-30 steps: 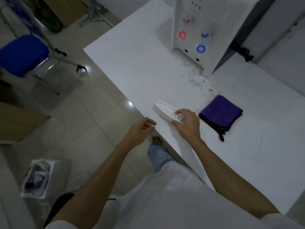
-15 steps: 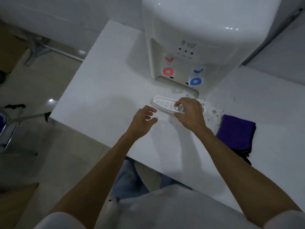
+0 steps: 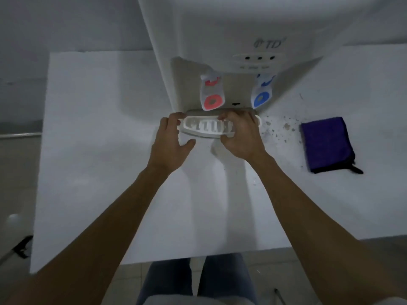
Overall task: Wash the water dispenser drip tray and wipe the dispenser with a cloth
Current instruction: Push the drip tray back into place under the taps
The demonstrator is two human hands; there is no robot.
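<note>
Head camera looks steeply down, close over table [image 3: 88, 150].

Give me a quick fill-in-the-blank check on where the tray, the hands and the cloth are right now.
1. Both hands grip the white drip tray at the foot of the ____.
2. The tap lever above the left hand bears a ____ ring.
3. The folded cloth on the table is ____ in colour.
4. The cloth lies on the side of the person's ____ hand.

Missing words: dispenser; red; purple; right
</note>
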